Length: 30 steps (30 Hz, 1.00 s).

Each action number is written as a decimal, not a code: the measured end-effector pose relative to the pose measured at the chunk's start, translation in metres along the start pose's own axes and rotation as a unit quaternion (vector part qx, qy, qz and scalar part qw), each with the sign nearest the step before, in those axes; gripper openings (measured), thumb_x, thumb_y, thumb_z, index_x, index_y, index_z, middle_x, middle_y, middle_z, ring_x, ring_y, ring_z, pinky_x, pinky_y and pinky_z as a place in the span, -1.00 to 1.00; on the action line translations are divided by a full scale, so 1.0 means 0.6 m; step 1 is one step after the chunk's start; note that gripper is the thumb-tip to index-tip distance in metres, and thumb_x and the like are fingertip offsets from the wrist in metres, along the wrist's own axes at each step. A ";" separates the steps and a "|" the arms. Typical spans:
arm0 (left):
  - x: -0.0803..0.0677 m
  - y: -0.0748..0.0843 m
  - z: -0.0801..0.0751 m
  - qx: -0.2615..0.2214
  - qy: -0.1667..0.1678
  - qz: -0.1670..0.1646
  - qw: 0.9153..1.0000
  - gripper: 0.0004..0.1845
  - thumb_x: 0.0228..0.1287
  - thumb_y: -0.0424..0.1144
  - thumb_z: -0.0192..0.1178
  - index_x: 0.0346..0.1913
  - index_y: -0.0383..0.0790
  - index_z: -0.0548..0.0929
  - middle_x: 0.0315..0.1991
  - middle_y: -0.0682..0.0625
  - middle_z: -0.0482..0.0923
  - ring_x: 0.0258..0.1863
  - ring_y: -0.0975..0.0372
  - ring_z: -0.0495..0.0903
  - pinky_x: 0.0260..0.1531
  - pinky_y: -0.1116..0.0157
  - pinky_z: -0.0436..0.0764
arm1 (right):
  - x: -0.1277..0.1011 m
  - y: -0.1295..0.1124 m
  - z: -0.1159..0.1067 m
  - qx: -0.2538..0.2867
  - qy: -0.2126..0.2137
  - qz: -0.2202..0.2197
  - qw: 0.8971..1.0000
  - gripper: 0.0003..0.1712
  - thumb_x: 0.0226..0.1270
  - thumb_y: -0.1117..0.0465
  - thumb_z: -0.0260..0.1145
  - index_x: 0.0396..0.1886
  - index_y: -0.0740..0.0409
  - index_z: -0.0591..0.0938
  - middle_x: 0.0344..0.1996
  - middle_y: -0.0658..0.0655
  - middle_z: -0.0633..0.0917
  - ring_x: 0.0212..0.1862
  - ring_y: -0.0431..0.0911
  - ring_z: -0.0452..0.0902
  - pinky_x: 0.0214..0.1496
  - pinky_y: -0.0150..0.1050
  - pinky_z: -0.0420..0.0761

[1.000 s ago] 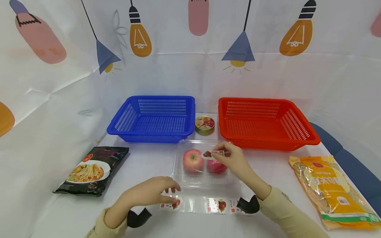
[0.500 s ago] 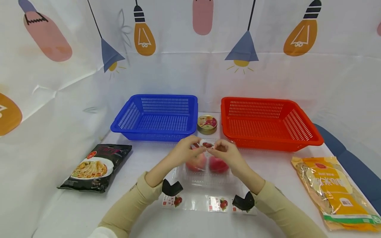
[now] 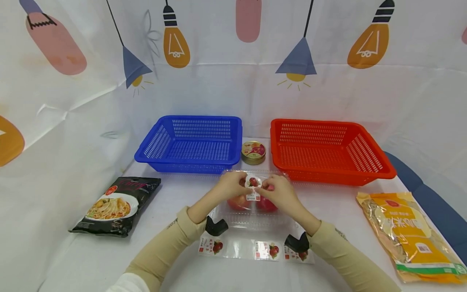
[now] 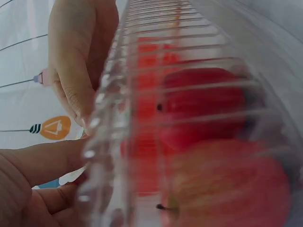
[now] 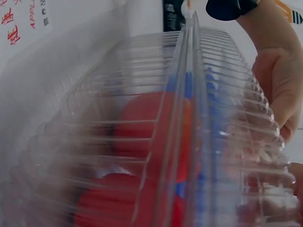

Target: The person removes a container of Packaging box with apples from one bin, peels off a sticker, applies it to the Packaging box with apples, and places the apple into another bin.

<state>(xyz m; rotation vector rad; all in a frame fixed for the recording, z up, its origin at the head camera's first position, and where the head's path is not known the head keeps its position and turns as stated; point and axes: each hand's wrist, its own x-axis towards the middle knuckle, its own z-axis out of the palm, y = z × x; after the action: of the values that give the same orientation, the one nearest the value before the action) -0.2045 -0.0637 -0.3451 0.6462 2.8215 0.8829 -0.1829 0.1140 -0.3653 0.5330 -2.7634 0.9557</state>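
Note:
A clear plastic clamshell box (image 3: 248, 221) lies closed in the middle of the white table. Inside it sit two red apples (image 3: 265, 206), seen through ribbed plastic in both wrist views. Over the lid, a sticker (image 3: 253, 182) with a round apple picture and a printed tail spans the gap between the hands. My left hand (image 3: 230, 186) pinches its left edge, my right hand (image 3: 280, 194) its right edge. In the left wrist view the left fingers (image 4: 45, 163) are right at the lid's edge. A strip of apple stickers (image 3: 238, 248) lies in front of the box.
A blue basket (image 3: 189, 168) and a red basket (image 3: 332, 175) stand behind the box, with a round tin (image 3: 253, 153) between them. At the left lies a black noodle packet (image 3: 116, 206), at the right a yellow food bag (image 3: 410, 235).
My left hand has come from the sticker strip up to the box and taken the sticker's other edge. The sticker has since turned and lowered over the lid, its tail pointing toward me.

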 end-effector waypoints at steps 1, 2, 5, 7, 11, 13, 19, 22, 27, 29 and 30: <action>0.001 -0.001 0.003 0.003 -0.003 -0.003 1.000 -0.75 -0.03 -0.19 0.37 -0.51 -0.17 0.47 -0.61 0.10 0.41 -0.57 0.29 0.34 -0.55 0.42 0.29 | 0.000 0.001 0.002 -0.011 -0.002 0.003 1.000 -0.78 0.07 0.09 0.40 -0.59 0.12 0.64 -0.51 0.02 0.60 -0.28 0.01 0.49 -0.01 -0.01 0.38; 0.001 -0.001 0.005 0.008 -0.005 -0.006 1.000 -0.76 -0.04 -0.19 0.38 -0.50 -0.17 0.48 -0.60 0.10 0.43 -0.56 0.30 0.35 -0.54 0.42 0.31 | 0.000 0.003 0.003 -0.018 -0.004 0.005 1.000 -0.78 0.07 0.08 0.39 -0.59 0.12 0.65 -0.51 0.02 0.60 -0.26 0.02 0.49 0.02 0.01 0.36; 0.001 -0.001 0.009 0.025 -0.005 -0.007 1.000 -0.76 -0.08 -0.20 0.40 -0.46 -0.17 0.52 -0.58 0.10 0.47 -0.54 0.29 0.40 -0.47 0.38 0.36 | 0.000 0.006 0.007 -0.032 -0.004 0.008 0.999 -0.77 0.07 0.07 0.39 -0.59 0.12 0.65 -0.50 0.03 0.59 -0.26 0.04 0.48 0.06 0.04 0.35; 0.001 0.000 0.011 0.054 -0.001 0.000 0.999 -0.74 -0.11 -0.17 0.42 -0.45 -0.18 0.53 -0.59 0.12 0.47 -0.53 0.28 0.41 -0.41 0.34 0.36 | 0.000 0.008 0.010 -0.041 -0.001 0.009 0.999 -0.77 0.05 0.06 0.40 -0.59 0.12 0.64 -0.51 0.03 0.58 -0.28 0.03 0.46 0.02 0.01 0.37; 0.000 0.003 0.013 0.112 0.009 0.018 0.994 -0.69 -0.19 -0.13 0.45 -0.45 -0.21 0.57 -0.63 0.13 0.43 -0.50 0.23 0.42 -0.30 0.21 0.36 | -0.002 0.008 0.013 -0.069 0.005 0.008 0.998 -0.75 -0.01 0.05 0.44 -0.59 0.12 0.63 -0.54 0.01 0.53 -0.32 0.01 0.43 -0.12 -0.07 0.39; 0.000 0.003 0.014 0.131 0.012 0.019 0.991 -0.68 -0.19 -0.10 0.45 -0.42 -0.20 0.59 -0.63 0.13 0.44 -0.47 0.21 0.44 -0.22 0.15 0.38 | -0.002 0.008 0.015 -0.086 0.004 0.011 0.996 -0.73 -0.04 0.02 0.46 -0.57 0.11 0.64 -0.54 0.01 0.52 -0.33 0.00 0.42 -0.19 -0.10 0.40; 0.001 0.004 0.014 0.134 0.015 0.010 0.991 -0.39 -0.17 -0.08 0.46 0.02 -0.20 0.56 -0.52 0.10 0.53 -0.24 0.12 0.52 0.03 0.01 0.34 | -0.003 0.009 0.017 -0.108 0.001 0.020 0.994 -0.50 -0.05 -0.01 0.46 -0.13 0.16 0.64 -0.18 0.17 0.65 -0.07 0.12 0.47 0.02 0.05 0.44; 0.000 0.002 0.014 0.125 0.015 0.012 0.992 -0.28 -0.15 -0.09 0.46 0.17 -0.16 0.47 -0.53 0.11 0.53 -0.16 0.04 0.51 0.09 -0.03 0.31 | -0.003 0.010 0.016 -0.109 -0.005 0.012 0.994 -0.39 -0.03 -0.01 0.45 0.06 0.12 0.58 -0.04 0.21 0.62 0.04 0.16 0.45 0.11 0.12 0.39; -0.005 0.000 0.016 0.163 0.001 0.023 0.986 -0.35 -0.08 -0.04 0.42 0.16 -0.08 0.51 -0.42 0.08 0.55 -0.06 0.01 0.47 0.10 -0.05 0.30 | -0.007 0.011 0.021 -0.138 0.000 -0.019 0.990 -0.54 -0.03 0.00 0.45 -0.07 0.00 0.67 -0.44 0.05 0.53 -0.35 -0.04 0.41 -0.31 -0.21 0.43; -0.007 0.002 0.015 0.180 -0.011 0.022 0.983 -0.43 -0.04 -0.02 0.38 0.11 -0.07 0.57 -0.33 0.03 0.55 -0.05 0.02 0.45 0.09 -0.05 0.30 | -0.009 0.011 0.023 -0.147 0.001 -0.025 0.989 -0.60 -0.03 0.00 0.45 -0.13 -0.02 0.70 -0.51 0.00 0.45 -0.42 -0.10 0.32 -0.42 -0.27 0.30; -0.008 0.003 0.014 0.186 -0.017 0.021 0.982 -0.46 -0.02 -0.01 0.37 0.08 -0.06 0.59 -0.30 0.01 0.55 -0.06 0.03 0.44 0.08 -0.04 0.30 | -0.009 0.011 0.024 -0.150 -0.001 -0.025 0.988 -0.61 -0.02 0.01 0.45 -0.14 -0.03 0.71 -0.51 0.00 0.45 -0.42 -0.09 0.33 -0.43 -0.28 0.30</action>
<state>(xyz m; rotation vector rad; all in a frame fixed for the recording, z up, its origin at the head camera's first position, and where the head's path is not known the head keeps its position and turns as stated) -0.1975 -0.0598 -0.3513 0.7543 2.9747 0.3420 -0.1811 0.1114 -0.3816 0.5492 -2.8077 0.5130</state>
